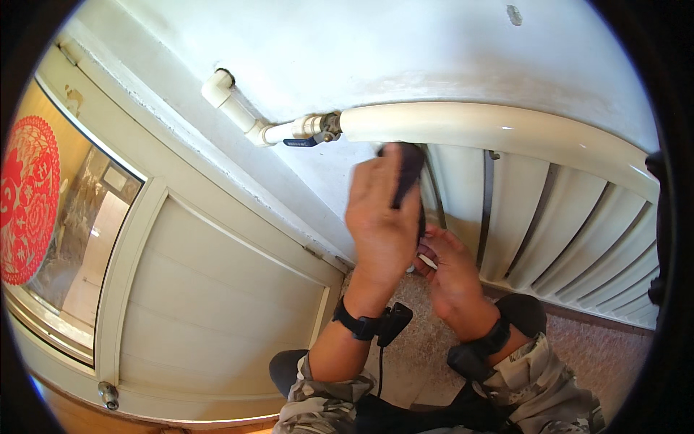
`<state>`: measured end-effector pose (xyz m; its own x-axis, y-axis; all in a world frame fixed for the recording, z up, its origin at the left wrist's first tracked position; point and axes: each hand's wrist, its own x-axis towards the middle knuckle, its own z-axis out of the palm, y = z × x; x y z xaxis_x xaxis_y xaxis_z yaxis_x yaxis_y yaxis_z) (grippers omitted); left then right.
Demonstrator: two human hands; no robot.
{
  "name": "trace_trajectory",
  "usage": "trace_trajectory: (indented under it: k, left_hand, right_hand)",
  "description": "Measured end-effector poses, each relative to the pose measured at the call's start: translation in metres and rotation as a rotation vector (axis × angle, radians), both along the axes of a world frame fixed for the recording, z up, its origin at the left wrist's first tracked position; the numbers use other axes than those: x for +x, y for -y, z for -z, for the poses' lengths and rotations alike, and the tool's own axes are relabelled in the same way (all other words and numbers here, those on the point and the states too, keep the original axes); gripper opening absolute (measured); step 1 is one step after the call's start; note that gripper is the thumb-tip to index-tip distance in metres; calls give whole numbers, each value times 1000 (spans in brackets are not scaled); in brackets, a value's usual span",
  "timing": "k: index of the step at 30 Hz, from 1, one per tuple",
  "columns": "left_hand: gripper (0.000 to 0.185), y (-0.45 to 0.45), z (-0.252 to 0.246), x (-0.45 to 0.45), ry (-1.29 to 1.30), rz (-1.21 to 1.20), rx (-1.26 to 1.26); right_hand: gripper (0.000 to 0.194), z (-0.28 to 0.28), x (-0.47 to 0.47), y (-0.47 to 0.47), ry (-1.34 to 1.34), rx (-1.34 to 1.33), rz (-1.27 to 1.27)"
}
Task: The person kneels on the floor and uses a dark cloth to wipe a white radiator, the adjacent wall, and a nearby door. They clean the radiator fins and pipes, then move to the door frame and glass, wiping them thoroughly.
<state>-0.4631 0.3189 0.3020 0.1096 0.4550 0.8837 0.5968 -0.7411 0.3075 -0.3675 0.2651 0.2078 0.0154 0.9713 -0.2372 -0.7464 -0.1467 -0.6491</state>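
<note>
A dark, soft-looking item, probably a cloth [410,169], is in my left hand [379,217], whose fingers press over it at the left end of a white panel radiator [458,184]. Motion blur softens the hand's outline. Lower down, my right hand [452,271] has its fingers curled near the lower end of the dark item. A small whitish patch [428,262] shows between those fingers; whether it is held cannot be told. Above both hands runs the radiator's thick cream top tube [477,123].
A cream pipe [236,111] with a blue-lever ball valve [301,142] joins the radiator from the wall. At left is a cream door [217,304] with a glass pane, red paper-cut and round knob [108,395]. Black wrist devices [358,324] sit on both forearms, one with a hanging cable.
</note>
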Motion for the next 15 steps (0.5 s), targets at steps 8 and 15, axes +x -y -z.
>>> trace_trajectory:
  k: [8, 15]
  left_hand:
    - [47, 10, -3, -6, 551, 305, -330]
    - [47, -17, -30, -29, 375, -62, -33]
  right_hand:
    - [26, -2, -4, -3, -38, -23, 81]
    - [28, 1, -2, 2, -7, -92, -55]
